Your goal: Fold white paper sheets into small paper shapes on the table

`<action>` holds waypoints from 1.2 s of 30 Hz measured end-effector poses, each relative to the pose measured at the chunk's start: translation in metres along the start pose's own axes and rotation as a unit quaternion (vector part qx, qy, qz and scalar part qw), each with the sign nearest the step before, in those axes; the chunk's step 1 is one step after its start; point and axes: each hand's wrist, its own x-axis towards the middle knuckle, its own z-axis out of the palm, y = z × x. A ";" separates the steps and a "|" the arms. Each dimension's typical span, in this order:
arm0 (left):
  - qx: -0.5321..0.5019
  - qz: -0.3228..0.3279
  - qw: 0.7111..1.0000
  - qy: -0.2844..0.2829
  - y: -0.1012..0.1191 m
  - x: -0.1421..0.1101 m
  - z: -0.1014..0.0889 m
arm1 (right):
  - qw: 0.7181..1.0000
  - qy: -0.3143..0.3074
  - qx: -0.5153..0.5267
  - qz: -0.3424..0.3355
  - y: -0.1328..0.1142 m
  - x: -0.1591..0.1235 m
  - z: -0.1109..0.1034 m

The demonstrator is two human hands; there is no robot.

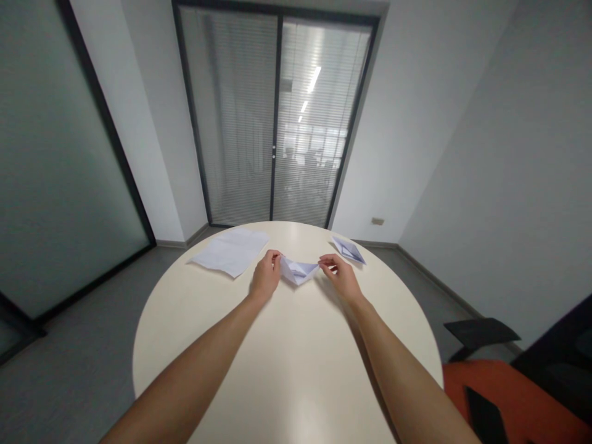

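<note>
A folded white paper boat [298, 272] is pinched at its two pointed ends, by closed fingertips of the left hand [267, 272] and right hand [341, 275], at the far middle of the smooth, round, cream table [287, 351]. Flat, thin paper [231, 250] is laid far left; a second creased boat [350, 250] is set far right.

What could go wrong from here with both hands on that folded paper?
The left hand and right hand pinch opposite ends of the folded paper, so an uneven pull might tear it. A second folded piece lies near the rim of the table, beyond the right hand; a sweep could knock it off.
</note>
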 end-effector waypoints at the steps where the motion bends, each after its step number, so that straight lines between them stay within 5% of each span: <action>1: -0.002 -0.005 1.000 0.006 -0.001 0.000 0.000 | 1.000 -0.001 -0.004 0.004 0.002 0.000 -0.001; 15: -0.121 -0.124 0.984 0.047 -0.017 0.008 0.009 | 0.993 0.001 -0.111 0.024 0.025 -0.004 -0.003; 26: -0.117 -0.053 0.992 0.012 -0.005 -0.001 0.014 | 0.966 -0.067 -0.216 -0.123 -0.011 -0.007 0.005; 36: -0.108 0.023 0.993 -0.037 0.004 -0.006 0.015 | 0.970 -0.099 -0.187 -0.119 -0.025 -0.008 0.007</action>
